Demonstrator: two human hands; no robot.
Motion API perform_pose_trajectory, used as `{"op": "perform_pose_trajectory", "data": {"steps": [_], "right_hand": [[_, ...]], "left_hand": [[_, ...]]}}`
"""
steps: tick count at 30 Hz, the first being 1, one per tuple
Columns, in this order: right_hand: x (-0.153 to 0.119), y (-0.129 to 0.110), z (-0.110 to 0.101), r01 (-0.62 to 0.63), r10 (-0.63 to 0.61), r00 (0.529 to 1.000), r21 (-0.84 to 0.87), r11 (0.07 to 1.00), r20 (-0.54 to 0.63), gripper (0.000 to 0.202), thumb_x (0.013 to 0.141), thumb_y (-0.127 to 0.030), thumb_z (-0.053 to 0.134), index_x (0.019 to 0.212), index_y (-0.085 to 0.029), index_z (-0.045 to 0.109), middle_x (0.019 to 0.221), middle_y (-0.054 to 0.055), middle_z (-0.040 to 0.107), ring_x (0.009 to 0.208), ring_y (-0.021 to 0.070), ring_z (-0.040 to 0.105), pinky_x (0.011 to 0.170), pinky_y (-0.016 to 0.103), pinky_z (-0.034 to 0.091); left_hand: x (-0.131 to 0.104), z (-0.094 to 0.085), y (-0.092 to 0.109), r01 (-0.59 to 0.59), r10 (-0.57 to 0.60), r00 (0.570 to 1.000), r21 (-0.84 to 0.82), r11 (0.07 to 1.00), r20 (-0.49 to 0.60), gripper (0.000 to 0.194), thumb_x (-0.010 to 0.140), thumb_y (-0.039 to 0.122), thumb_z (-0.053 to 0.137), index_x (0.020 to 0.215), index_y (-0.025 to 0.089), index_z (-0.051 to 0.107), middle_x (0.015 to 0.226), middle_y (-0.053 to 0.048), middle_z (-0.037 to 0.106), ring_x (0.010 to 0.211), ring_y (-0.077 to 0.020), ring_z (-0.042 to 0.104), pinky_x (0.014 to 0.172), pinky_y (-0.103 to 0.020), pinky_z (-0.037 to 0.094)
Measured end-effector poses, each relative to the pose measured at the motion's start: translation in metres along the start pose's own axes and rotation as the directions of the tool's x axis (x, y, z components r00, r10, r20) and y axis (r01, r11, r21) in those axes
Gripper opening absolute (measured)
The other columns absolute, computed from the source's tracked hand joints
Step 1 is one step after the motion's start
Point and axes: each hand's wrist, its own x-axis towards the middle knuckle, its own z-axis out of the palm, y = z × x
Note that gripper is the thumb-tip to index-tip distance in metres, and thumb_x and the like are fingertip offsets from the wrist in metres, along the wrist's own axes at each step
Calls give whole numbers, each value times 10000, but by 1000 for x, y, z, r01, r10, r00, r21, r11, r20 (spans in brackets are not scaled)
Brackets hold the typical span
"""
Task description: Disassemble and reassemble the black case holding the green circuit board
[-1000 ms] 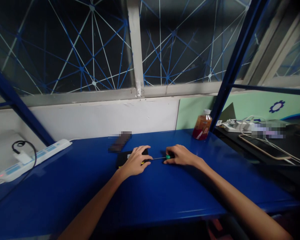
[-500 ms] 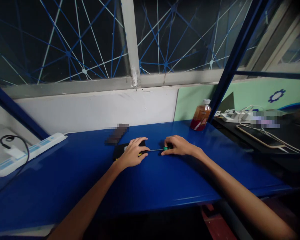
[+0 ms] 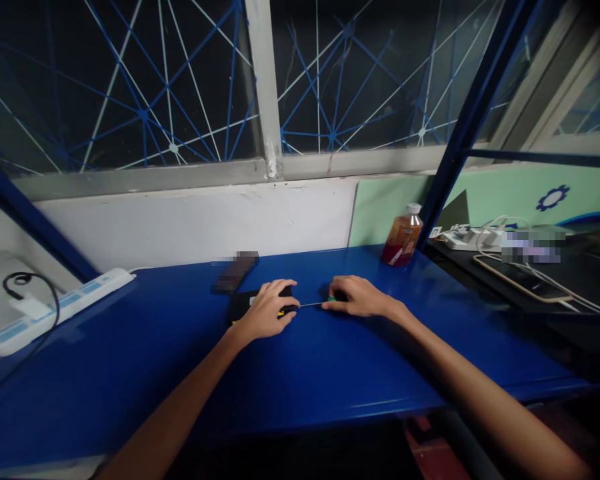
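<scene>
On the blue table (image 3: pixel 360 360), my left hand (image 3: pixel 269 312) lies over a flat black case (image 3: pixel 240 305) with a pale label and yellow marks, its fingers curled around the right end. Much of the case is hidden under the palm. To the right, my right hand (image 3: pixel 357 295) is closed round the green handle of a screwdriver (image 3: pixel 311 305); most of the handle is covered by the fingers. The thin metal shaft points left, with its tip at the case's right end beside my left fingertips. Whether the tip sits inside the case I cannot tell.
Behind the case lies a dark, partly blurred oblong object (image 3: pixel 235 272). A bottle of reddish drink (image 3: pixel 403 237) stands at the back right. A white power strip (image 3: pixel 65 310) with a black cable lies left. On the black surface at right are a phone (image 3: pixel 523 279) and cables.
My right fingers have shifted slightly left over the green handle, so less of it shows. My left hand stays on the case. The whole view has moved slightly.
</scene>
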Motion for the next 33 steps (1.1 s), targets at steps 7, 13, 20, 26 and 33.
{"op": "perform_pose_trajectory", "data": {"steps": [7, 13, 20, 26, 33], "right_hand": [[0, -4, -5, -92, 89, 992, 28, 995, 86, 440, 778, -646, 548, 853, -214, 588, 695, 2, 626, 599, 146, 535, 535, 263, 277], [0, -4, -4, -85, 83, 994, 20, 996, 69, 378, 769, -584, 598, 864, -222, 549, 725, -8, 619, 605, 138, 520, 527, 251, 247], [0, -4, -5, -99, 97, 993, 28, 995, 68, 331, 775, -538, 608, 850, -221, 548, 732, -12, 611, 603, 130, 508, 526, 246, 236], [0, -2, -7, -114, 111, 992, 62, 992, 53, 346, 754, -552, 616, 825, -218, 562, 707, -14, 607, 596, 130, 501, 528, 246, 251], [-1, 6, -15, -158, 157, 987, 110, 981, 13, 351, 749, -554, 611, 800, -209, 577, 711, 5, 629, 601, 135, 508, 541, 257, 282]], "left_hand": [[0, -1, 1, 10, -10, 1000, -15, 1000, 9, 174, 856, 242, 554, 973, 268, 679, 1315, -57, 485, 1225, -294, 412, 978, -510, 345], [1, 0, 2, 22, -22, 1000, -6, 1000, 6, 160, 870, 275, 547, 947, 267, 687, 1296, -51, 503, 1219, -289, 417, 982, -502, 345], [1, 1, 2, 37, -37, 999, 7, 999, -9, 179, 893, 308, 529, 946, 263, 694, 1286, -51, 518, 1220, -278, 422, 985, -480, 348], [2, 2, 1, 76, -78, 997, -54, 996, -26, 193, 906, 305, 513, 937, 282, 703, 1278, -25, 534, 1207, -258, 445, 976, -471, 352], [6, 11, 2, 173, -184, 978, -117, 978, -94, 160, 880, 315, 556, 868, 276, 710, 1190, -13, 597, 1139, -249, 504, 970, -468, 363]]}}
